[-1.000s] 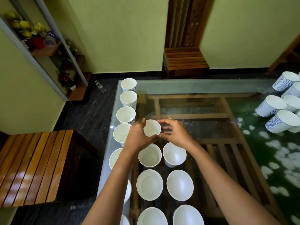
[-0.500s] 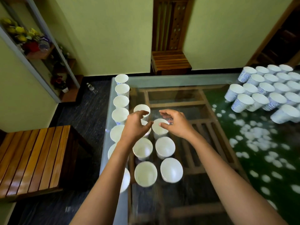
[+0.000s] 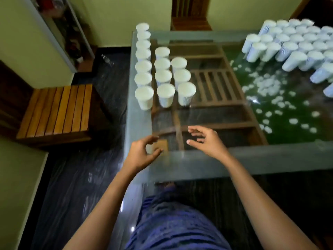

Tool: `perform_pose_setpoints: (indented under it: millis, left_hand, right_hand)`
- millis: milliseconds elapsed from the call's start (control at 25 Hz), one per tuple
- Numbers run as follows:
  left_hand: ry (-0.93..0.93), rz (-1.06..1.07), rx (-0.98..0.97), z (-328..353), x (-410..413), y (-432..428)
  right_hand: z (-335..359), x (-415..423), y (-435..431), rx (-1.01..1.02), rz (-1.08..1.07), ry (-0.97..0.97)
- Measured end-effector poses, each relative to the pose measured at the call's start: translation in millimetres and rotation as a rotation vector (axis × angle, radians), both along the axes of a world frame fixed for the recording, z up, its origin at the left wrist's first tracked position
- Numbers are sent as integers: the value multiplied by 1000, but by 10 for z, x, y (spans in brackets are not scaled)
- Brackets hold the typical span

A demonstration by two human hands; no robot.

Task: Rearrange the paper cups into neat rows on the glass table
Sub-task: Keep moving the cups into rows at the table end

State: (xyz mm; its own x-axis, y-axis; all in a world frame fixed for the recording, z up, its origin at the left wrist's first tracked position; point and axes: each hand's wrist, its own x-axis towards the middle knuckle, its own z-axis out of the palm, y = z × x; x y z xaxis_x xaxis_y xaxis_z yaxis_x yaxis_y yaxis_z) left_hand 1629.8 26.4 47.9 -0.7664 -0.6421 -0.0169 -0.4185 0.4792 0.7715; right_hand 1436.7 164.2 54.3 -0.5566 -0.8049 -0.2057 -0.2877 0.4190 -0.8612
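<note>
I see the left hand (image 3: 142,154) and right hand (image 3: 207,141) apart, loosely curled, empty, above the clear glass table (image 3: 270,159); beyond them white paper cups (image 3: 163,76) stand upright, 3 rows running away.

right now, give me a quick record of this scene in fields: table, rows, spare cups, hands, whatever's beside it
table: glass table, wooden frame showing beneath
rows: three lines of upright cups along the left edge; about seven, four and three, though the picture is blurred
spare cups: big cluster at the far right, not lined up
left hand: over the near left corner, fingers loosely curled, no cup
right hand: over the glass, fingers spread, no cup
beside table: slatted wooden bench on the left
</note>
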Motion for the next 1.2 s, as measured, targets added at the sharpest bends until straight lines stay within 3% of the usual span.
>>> perform_pose_setpoints:
  millis: [160, 320, 440, 560, 760, 960, 1200]
  left_hand:
    - [-151, 17, 130, -404, 1337, 719]
    - [-302, 24, 264, -714, 2293, 1045]
    - [-373, 29, 348, -891, 2860, 1048]
    - [-412, 79, 425, -1046, 3455, 812]
    - [-486, 243, 436, -1143, 4208, -197]
    - [-418, 254, 365, -1095, 4172, -1441]
    - [-407, 124, 333, -1167, 3319, -2871]
  right_hand:
    - [-384, 1137, 832, 76, 87, -130]
    - [-735, 2081, 1140, 241, 165, -234]
    - [-980, 2632, 883, 380, 491, -100]
    - [-1141, 3072, 418, 458, 680, -83]
    - [-1262, 3453, -693, 489, 709, -26]
    - [-1201, 3387, -1874, 391, 554, -109]
    - [-1315, 2773, -2960, 390, 397, -218]
